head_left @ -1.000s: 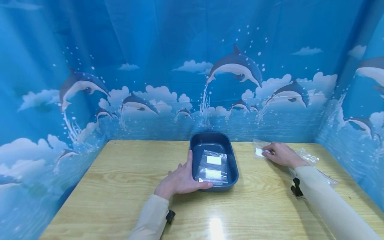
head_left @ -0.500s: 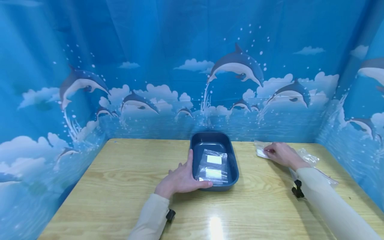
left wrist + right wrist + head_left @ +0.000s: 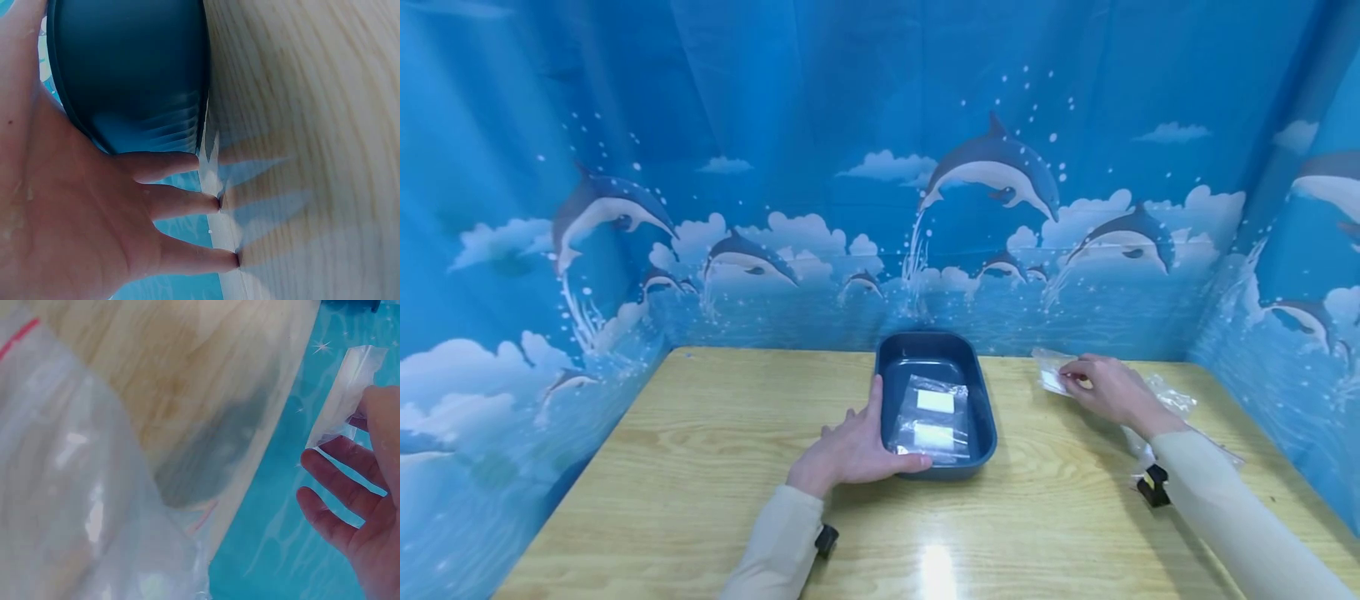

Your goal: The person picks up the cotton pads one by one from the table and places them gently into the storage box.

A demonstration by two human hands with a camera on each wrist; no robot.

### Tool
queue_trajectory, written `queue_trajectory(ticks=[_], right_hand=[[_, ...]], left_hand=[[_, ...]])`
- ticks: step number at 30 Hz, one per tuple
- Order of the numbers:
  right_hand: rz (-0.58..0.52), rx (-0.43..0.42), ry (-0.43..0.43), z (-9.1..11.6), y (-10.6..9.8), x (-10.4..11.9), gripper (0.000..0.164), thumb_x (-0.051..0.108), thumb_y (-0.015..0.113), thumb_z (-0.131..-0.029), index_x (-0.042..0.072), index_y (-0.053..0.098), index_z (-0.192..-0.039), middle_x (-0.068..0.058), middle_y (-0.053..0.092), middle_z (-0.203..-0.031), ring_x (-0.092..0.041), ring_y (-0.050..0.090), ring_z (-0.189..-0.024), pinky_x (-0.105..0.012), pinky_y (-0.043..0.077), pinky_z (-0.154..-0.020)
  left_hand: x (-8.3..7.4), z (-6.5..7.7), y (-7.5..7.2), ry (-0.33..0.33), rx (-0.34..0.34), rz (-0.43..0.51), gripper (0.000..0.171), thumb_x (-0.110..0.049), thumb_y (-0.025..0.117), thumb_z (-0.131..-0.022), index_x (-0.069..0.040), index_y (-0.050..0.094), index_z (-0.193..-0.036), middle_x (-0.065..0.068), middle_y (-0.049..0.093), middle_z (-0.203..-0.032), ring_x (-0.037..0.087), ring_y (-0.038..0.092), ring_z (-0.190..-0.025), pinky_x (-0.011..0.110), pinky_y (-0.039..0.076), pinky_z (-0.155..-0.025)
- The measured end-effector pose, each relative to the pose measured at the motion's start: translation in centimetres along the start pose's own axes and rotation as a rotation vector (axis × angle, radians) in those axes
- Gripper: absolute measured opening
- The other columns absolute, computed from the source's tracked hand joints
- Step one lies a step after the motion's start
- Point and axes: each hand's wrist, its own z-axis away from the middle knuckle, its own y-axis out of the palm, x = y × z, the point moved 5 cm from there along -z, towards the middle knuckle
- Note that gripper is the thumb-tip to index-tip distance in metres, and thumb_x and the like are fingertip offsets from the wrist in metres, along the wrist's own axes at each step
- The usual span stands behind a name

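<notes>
1. On the wooden desk (image 3: pixel 715 467), a dark blue plastic tray (image 3: pixel 936 350) stands at centre, close to the rear edge, with its long axis running away from the person.
2. Inside the tray lie two clear packets (image 3: pixel 934 417), each with a white rectangular insert, one behind the other.
3. Left hand (image 3: pixel 850 450): it rests flat on the desk against the tray's near-left corner. The index finger lies straight along the left wall and the thumb along the near wall. The fingers are extended, not curled; the left wrist view shows the remaining fingers spread on the desk beside the tray wall (image 3: pixel 131 75).
4. Right hand (image 3: pixel 1108 387): it is positioned right of the tray, near the rear edge of the desk. Its grip is clamped on a small clear packet (image 3: pixel 1051 375), pinched between the thumb and the fingertips; the right wrist view shows the packet (image 3: pixel 347 394) held at its lower end, with the other fingers loosely extended.
5. Beneath and behind the right forearm lie larger clear plastic bags (image 3: pixel 1172 396). One has a red seal line, visible in the right wrist view (image 3: pixel 19 339).
</notes>
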Motion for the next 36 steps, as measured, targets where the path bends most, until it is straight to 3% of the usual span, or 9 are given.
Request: queue_trajectory(ticks=[4,9,16,24,31,36], right_hand=[[-0.003,-0.044,-0.025,0.3,-0.5,0.7,0.017,0.012,0.070,-0.094,0.004,0.077,-0.108,-0.009,0.076,-0.095,-0.022,0.070,-0.079,-0.039,0.059,-0.067],[0.009,-0.088,-0.051,0.6,-1.2,1.8,0.015,0.011,0.071,-0.093,0.004,0.077,-0.105,-0.009,0.076,-0.094,-0.026,0.072,-0.081,-0.043,0.060,-0.068],[0.018,-0.130,-0.076,0.4,-1.8,3.8,0.013,0.011,0.072,-0.092,0.006,0.077,-0.103,-0.008,0.076,-0.094,-0.025,0.072,-0.080,-0.038,0.060,-0.065],[0.023,-0.184,-0.118,-0.2,-2.4,6.2,0.010,0.013,0.074,-0.092,0.010,0.078,-0.101,-0.003,0.075,-0.092,-0.021,0.071,-0.076,-0.027,0.051,-0.057],[-0.047,-0.310,-0.228,-0.5,-2.6,8.2,0.011,0.008,0.079,-0.087,0.012,0.078,-0.097,-0.001,0.075,-0.089,-0.019,0.072,-0.078,-0.030,0.057,-0.062],[-0.121,-0.356,-0.325,-0.8,-2.7,9.5,0.016,0.003,0.081,-0.083,0.013,0.078,-0.095,0.001,0.076,-0.090,-0.015,0.072,-0.078,-0.028,0.059,-0.063]], left_hand=[[0.0,0.0,0.0,-0.003,-0.001,-0.004,0.141,-0.085,0.069,-0.071,-0.023,-0.015,-0.164,0.016,0.025,-0.170,0.052,0.027,-0.152,0.078,0.018,-0.118],[0.0,0.0,-0.1,-0.005,-0.003,-0.010,0.140,-0.085,0.069,-0.071,-0.023,-0.015,-0.164,0.017,0.026,-0.169,0.052,0.027,-0.152,0.078,0.019,-0.118],[-0.1,0.1,-0.1,-0.003,-0.007,-0.009,0.140,-0.084,0.070,-0.071,-0.022,-0.013,-0.165,0.017,0.028,-0.168,0.052,0.028,-0.151,0.079,0.018,-0.118],[0.0,0.1,-0.1,-0.006,-0.008,-0.011,0.140,-0.084,0.069,-0.070,-0.023,-0.013,-0.165,0.016,0.028,-0.168,0.052,0.028,-0.152,0.079,0.018,-0.118],[0.0,0.0,0.0,0.000,-0.009,-0.008,0.140,-0.085,0.069,-0.071,-0.022,-0.013,-0.165,0.016,0.028,-0.168,0.052,0.028,-0.151,0.080,0.019,-0.117],[0.0,0.0,0.0,0.003,-0.004,-0.006,0.139,-0.085,0.069,-0.071,-0.023,-0.014,-0.165,0.016,0.027,-0.169,0.052,0.027,-0.152,0.080,0.019,-0.117]])
